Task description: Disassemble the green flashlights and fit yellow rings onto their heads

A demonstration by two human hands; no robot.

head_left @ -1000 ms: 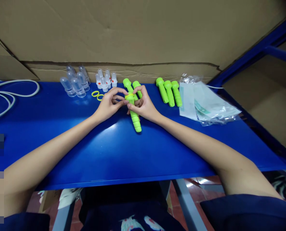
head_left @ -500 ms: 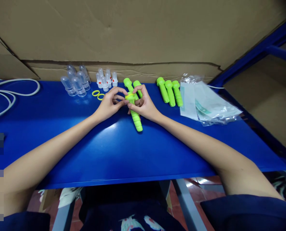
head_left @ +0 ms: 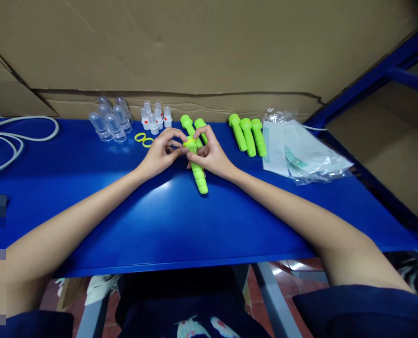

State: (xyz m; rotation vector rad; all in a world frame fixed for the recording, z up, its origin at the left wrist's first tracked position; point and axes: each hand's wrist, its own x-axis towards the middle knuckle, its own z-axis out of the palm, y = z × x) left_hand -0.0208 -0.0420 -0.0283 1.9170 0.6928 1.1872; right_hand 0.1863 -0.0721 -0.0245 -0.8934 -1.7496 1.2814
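Between my hands is a lime-green ribbed plastic handle (head_left: 199, 177), its wider head upward and its narrow end slanting down toward me. A yellow ring (head_left: 189, 142) sits around the head. My left hand (head_left: 166, 149) is closed, thumb and forefinger pinching the ring and head from the left. My right hand (head_left: 211, 152) grips the handle from the right, its forefinger on the ring at the top. Some fingers are hidden behind the handle. Beyond the hands lie two more green handles (head_left: 187, 123), partly covered. Two loose yellow rings (head_left: 140, 137) lie left of my left hand.
On the blue table (head_left: 152, 225), several clear plastic caps (head_left: 115, 127) and several small white-based bulb pieces (head_left: 153, 124) stand at the back left. Three green handles (head_left: 248, 136) lie right, beside plastic bags (head_left: 304, 150). A white cable (head_left: 22, 136) coils at far left. Cardboard (head_left: 195, 47) walls the back.
Both hands stay in nearly the same place, still holding the handle. The yellow ring looks slightly shifted at the head. Nothing else has visibly moved.
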